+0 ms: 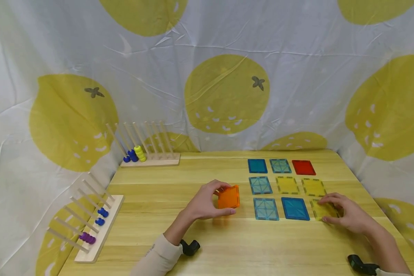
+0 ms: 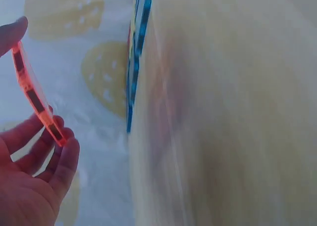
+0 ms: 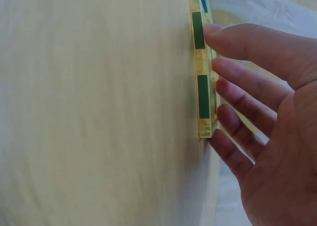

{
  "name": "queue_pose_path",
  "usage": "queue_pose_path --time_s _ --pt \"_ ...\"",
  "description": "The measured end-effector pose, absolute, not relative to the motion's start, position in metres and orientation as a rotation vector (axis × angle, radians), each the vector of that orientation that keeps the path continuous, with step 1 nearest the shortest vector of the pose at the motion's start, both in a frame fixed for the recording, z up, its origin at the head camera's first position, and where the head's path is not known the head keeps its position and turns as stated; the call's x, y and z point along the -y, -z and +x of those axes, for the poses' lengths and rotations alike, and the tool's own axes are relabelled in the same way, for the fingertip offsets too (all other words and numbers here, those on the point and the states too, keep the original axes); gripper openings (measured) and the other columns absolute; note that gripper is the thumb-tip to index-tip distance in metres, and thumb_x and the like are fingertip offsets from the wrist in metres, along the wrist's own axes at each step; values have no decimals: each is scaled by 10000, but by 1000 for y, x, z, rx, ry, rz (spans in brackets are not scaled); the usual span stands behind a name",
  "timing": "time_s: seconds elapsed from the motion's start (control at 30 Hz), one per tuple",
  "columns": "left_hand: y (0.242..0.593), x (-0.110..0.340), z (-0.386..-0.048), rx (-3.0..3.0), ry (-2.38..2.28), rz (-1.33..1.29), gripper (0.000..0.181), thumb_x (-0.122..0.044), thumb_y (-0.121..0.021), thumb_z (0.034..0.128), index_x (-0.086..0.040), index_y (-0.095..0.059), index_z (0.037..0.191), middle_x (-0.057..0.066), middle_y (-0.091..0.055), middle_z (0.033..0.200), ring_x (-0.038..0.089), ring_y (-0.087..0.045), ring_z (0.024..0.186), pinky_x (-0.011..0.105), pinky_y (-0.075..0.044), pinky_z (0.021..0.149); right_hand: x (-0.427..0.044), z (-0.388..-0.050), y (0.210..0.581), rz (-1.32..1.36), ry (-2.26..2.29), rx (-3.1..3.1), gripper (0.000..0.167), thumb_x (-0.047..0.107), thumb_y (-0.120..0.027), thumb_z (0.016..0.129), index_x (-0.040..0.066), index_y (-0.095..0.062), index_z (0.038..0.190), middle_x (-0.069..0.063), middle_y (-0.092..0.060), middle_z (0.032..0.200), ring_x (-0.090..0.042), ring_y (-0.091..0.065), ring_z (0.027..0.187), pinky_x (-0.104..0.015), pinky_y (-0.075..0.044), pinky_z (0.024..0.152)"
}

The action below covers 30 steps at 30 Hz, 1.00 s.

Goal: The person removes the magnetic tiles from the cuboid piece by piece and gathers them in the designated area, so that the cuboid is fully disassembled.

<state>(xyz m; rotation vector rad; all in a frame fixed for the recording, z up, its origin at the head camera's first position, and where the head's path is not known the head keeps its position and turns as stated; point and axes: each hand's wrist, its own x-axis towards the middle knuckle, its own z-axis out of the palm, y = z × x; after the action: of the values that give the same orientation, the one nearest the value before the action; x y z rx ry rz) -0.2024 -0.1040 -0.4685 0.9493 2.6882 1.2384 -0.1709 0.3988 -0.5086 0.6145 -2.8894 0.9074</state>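
Note:
My left hand (image 1: 204, 202) pinches an orange square magnetic tile (image 1: 229, 197) between thumb and fingers, tilted up above the table. In the left wrist view the tile's edge (image 2: 35, 98) spans from thumb to fingertips. At the right, the fingertips of my right hand (image 1: 350, 214) touch a yellow magnetic tile (image 1: 320, 210) lying flat on the table. The right wrist view has the thumb and relaxed fingers at that tile's top (image 3: 204, 62). To its left lie a dark blue tile (image 1: 295, 209) and a light blue tile (image 1: 266, 209).
Behind these lie a light blue tile (image 1: 260, 185), yellow tiles (image 1: 287, 185), a blue tile (image 1: 257, 166) and a red tile (image 1: 303, 167). Wooden peg racks with beads stand at the back left (image 1: 162, 157) and left edge (image 1: 107, 226). A fruit-print curtain (image 1: 296, 92) hangs behind.

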Motion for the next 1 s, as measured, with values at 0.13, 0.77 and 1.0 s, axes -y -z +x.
queue_pose_path --time_s 0.13,0.77,1.0 --pt "468 80 -194 -2692 -1102 1033 723 -605 -790 781 -215 -608 1362 -63 -612 1254 104 -565 1078 278 -552 901 -399 -171 510 599 -909 2899 409 234 -910 781 200 -731 1147 -81 -630 1243 197 -388 1136 9 -321 865" --pt "488 9 -164 -2660 -649 1252 740 -684 -788 765 -211 -650 1318 -83 -597 1207 35 -491 1040 77 -430 827 -397 -171 509 563 -957 2900 416 232 -911 776 187 -727 1147 -128 -622 1269 193 -353 1150 52 -204 902" --pt "492 -2 -153 -2664 -568 1241 753 -703 -790 758 -211 -657 1313 -80 -573 1229 29 -480 1040 80 -427 821 -398 -169 510 565 -965 2908 424 226 -901 789 166 -723 1169 -167 -609 1295 153 -364 1165 77 -142 927"
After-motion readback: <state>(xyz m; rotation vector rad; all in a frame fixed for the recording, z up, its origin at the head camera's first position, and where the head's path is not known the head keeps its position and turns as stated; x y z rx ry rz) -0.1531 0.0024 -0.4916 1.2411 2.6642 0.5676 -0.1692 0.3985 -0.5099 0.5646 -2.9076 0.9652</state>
